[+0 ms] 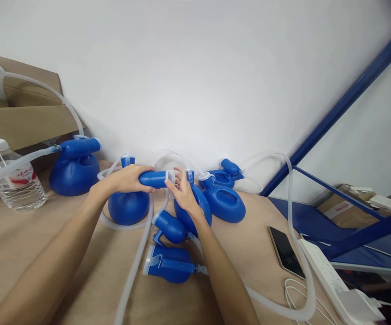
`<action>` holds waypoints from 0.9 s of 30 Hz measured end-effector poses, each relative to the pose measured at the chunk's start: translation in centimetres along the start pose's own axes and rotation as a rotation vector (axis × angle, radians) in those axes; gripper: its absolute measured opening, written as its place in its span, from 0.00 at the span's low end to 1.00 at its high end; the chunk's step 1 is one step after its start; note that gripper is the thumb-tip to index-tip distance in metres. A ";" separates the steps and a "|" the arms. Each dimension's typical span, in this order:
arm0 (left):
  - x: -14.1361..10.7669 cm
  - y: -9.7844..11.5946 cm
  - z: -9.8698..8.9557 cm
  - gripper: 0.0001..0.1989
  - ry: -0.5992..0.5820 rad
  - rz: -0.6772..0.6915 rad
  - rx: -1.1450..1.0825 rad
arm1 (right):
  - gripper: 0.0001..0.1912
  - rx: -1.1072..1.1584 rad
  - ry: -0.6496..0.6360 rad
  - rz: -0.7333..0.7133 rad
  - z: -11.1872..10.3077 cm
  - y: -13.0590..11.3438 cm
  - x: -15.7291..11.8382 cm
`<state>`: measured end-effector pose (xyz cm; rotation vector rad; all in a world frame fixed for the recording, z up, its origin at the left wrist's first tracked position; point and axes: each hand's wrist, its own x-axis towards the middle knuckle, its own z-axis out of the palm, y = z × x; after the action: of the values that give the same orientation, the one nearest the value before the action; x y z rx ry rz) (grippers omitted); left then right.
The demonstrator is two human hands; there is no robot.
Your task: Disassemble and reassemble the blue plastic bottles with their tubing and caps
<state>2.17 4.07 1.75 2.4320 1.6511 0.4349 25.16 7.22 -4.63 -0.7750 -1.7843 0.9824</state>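
Observation:
My left hand point(130, 178) is wrapped round a blue cylindrical piece point(153, 179), which lies roughly level above the table. At its right end is a translucent white rim point(170, 177), where my right hand point(182, 188) has its thumb and fingers closed on the edge. Below my left hand stands a round blue bottle point(128, 208). Another blue bottle point(195, 210) is partly hidden behind my right hand and wrist. Nearer to me, a smaller blue piece point(171, 227) and a blue piece with a clear strap point(171, 264) lie between my forearms.
More blue bottles point(225, 203) stand at the back, with one point(74, 174) at the left. A water bottle point(17, 183) is beside a cardboard box point(22, 122). Translucent hoses point(292, 198) cross the table. A phone point(286, 251) and power strip point(327, 271) lie right, near blue frame bars point(344, 85).

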 end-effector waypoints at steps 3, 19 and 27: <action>-0.1 0.9 -0.1 0.37 0.043 0.032 0.055 | 0.29 -0.021 -0.043 -0.056 0.4 -0.1 -0.2; -4.0 5.4 -4.0 0.42 0.082 0.087 -0.083 | 0.50 -0.076 -0.104 -0.573 0.2 -7.3 -1.8; -4.1 5.0 -3.6 0.39 -0.022 0.177 -0.264 | 0.36 -0.094 -0.084 -0.610 0.6 -8.5 -2.2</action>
<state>3.96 -1.67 6.06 2.3806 1.2812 0.6069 24.70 1.12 1.72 -0.2087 -1.9768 0.5308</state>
